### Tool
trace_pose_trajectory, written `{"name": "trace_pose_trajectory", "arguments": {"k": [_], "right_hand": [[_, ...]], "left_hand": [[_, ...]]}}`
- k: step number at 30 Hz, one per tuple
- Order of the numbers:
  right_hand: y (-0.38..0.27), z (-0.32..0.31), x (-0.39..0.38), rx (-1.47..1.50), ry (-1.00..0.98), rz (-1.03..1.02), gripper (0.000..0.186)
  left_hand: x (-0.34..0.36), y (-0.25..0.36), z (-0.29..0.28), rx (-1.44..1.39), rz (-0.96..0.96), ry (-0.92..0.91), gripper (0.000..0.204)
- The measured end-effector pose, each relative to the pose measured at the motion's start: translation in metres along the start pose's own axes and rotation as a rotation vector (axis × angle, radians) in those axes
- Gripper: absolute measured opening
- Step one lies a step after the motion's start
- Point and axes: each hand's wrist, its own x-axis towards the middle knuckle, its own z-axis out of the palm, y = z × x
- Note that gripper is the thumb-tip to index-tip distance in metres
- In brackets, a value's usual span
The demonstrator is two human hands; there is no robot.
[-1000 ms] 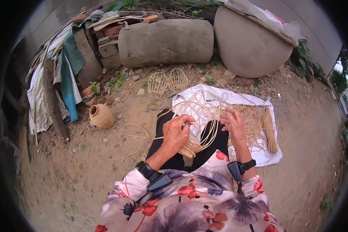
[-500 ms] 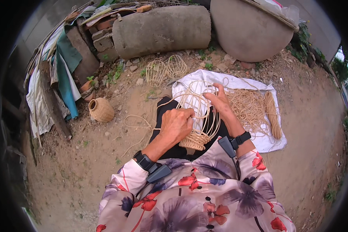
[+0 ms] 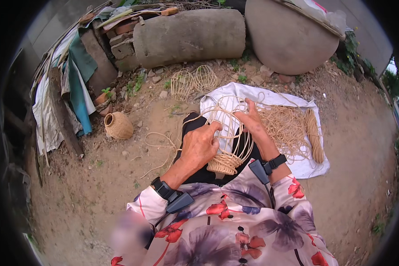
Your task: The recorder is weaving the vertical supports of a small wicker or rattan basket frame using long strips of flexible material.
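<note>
On dirt ground (image 3: 75,199), a woven pot (image 3: 119,126) sits at left. The left hand (image 3: 198,144), fingers curled, grip unclear, meets a basket (image 3: 226,164) the lap (image 3: 202,177) likely steadies; the right hand (image 3: 253,122) has fingers parted. Cord (image 3: 283,126) lies on a sheet (image 3: 308,172), probably for cleanness.

A weathered grey cylinder (image 3: 189,37) is flanked by stacked bricks (image 3: 123,48) and a large rounded vessel (image 3: 292,37) (clear plastic (image 3: 334,23) is seen on top); at left, teal cloth (image 3: 81,62) is draped beside a rough wooden post (image 3: 60,106).
</note>
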Motion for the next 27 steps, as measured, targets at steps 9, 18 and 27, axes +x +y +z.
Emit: {"name": "trace_pose_trajectory", "arguments": {"k": [9, 18, 27], "right_hand": [[0.001, -0.026, -0.009, 0.247, -0.046, 0.112, 0.084], [-0.002, -0.031, -0.007, 0.236, -0.064, 0.179, 0.09], [-0.009, -0.028, -0.011, 0.244, -0.096, 0.156, 0.09]], "left_hand": [[-0.016, -0.129, -0.038, 0.167, -0.505, 0.002, 0.021], [0.028, -0.044, -0.046, 0.068, 0.185, -0.091, 0.031], [-0.024, -0.053, -0.048, -0.081, 0.039, -0.08, 0.021]]}}
